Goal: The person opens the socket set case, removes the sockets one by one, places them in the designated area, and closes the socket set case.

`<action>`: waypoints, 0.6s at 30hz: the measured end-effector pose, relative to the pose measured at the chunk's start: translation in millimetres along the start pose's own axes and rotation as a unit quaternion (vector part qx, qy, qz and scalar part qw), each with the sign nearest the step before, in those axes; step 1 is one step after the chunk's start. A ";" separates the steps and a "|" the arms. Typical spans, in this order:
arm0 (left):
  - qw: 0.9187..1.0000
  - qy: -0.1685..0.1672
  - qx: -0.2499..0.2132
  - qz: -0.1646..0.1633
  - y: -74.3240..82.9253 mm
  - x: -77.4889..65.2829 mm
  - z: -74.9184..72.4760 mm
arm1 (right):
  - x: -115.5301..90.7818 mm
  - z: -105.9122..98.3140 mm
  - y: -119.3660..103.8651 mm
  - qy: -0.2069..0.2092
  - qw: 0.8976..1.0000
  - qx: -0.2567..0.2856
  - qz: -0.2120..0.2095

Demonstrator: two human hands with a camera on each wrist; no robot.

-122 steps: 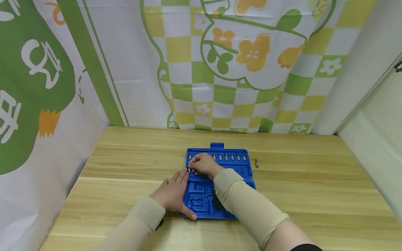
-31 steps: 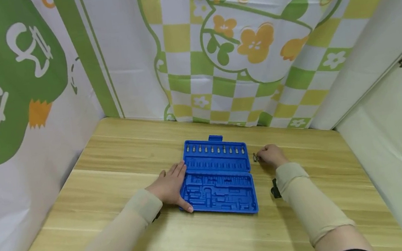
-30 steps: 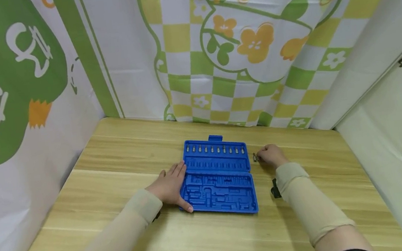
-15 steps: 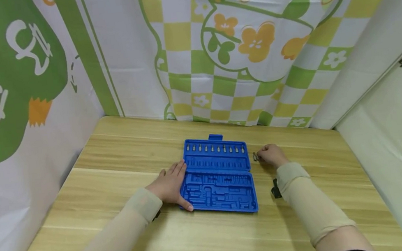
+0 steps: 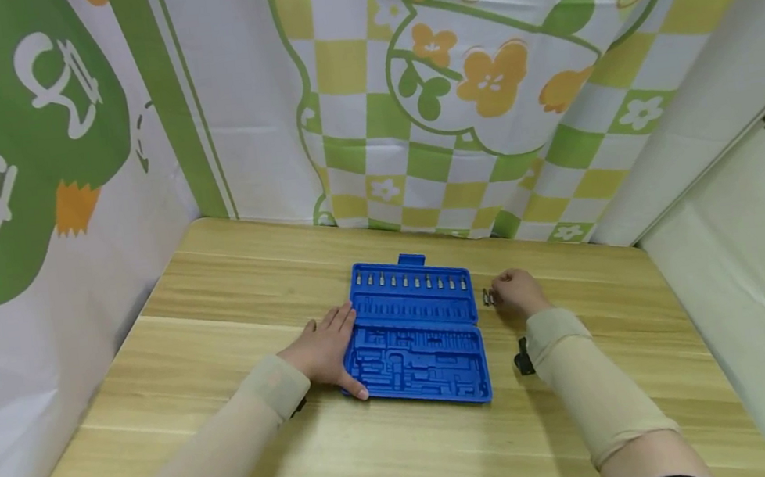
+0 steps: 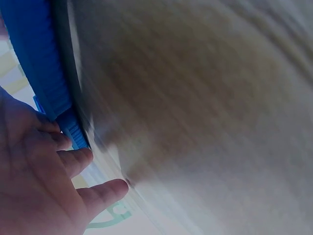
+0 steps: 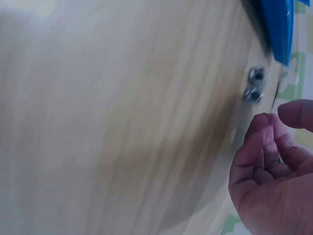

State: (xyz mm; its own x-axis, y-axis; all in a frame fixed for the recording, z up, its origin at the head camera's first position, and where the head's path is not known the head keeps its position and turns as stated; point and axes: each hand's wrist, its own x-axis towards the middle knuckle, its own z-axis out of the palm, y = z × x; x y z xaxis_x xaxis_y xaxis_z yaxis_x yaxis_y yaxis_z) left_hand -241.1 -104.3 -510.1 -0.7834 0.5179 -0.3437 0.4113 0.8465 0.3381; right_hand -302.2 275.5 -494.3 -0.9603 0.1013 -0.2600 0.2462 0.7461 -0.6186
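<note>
A blue plastic bit case (image 5: 419, 309) lies opened flat on the wooden table, with a row of small metal bits (image 5: 405, 282) along its far side. My left hand (image 5: 321, 353) rests spread against the case's left edge, its thumb over the near left corner. Right of the case, two loose metal bits (image 5: 486, 297) sit side by side on the table. My right hand (image 5: 519, 293) is just beside them, fingers loosely curled. In the right wrist view, thumb and fingers are apart with nothing between them, and the two bits (image 7: 256, 75) show round, hollow ends.
The wooden table (image 5: 232, 287) is bounded by printed cloth (image 5: 349, 132) at the back and white sheeting on both sides. A latch tab (image 5: 412, 259) sticks out of the case's far edge. A small black device (image 5: 524, 358) is at my right wrist.
Over about four seconds, my right hand moved from the case's upper left to the table right of it, where two bits lie instead of one. Lately its fingers drew slightly away from them.
</note>
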 end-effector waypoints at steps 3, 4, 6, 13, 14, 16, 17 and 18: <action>1.000 0.000 0.002 -0.001 1.1 0.5 0.3 | 2.5 1.4 -8.5 0.006 1.000 -0.014 -0.025; 1.000 0.001 0.003 -0.001 1.2 0.8 -1.2 | 4.2 2.0 -13.0 0.008 0.999 -0.011 -0.034; 1.000 0.005 0.006 0.001 1.3 1.5 -3.2 | 7.7 4.5 -22.1 0.007 0.999 -0.002 -0.049; 1.000 0.010 -0.001 0.004 1.3 -0.6 1.3 | 15.2 14.1 -44.5 -0.047 0.995 -0.063 -0.058; 1.000 0.011 -0.003 0.004 1.2 -0.9 2.7 | 15.5 14.1 -46.8 -0.058 0.994 -0.077 -0.060; 1.000 0.011 -0.004 0.004 0.8 -1.1 4.2 | 17.1 12.7 -50.6 -0.076 0.990 -0.101 -0.065; 1.000 0.012 -0.005 0.004 0.7 -0.9 4.1 | 19.3 11.9 -51.9 -0.084 0.989 -0.104 -0.063; 1.000 0.012 -0.005 0.005 0.6 -0.6 3.1 | 22.2 11.2 -53.0 -0.091 0.989 -0.098 -0.056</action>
State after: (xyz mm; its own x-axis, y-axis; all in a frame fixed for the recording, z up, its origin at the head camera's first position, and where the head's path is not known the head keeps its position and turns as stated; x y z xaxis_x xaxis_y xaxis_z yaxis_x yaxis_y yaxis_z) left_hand -239.0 -103.7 -512.4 -0.7908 0.5225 -0.3190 0.4140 0.8403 0.3500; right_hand -335.0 230.9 -475.6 -0.9360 -0.0968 -0.3384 0.0916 0.8613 -0.4998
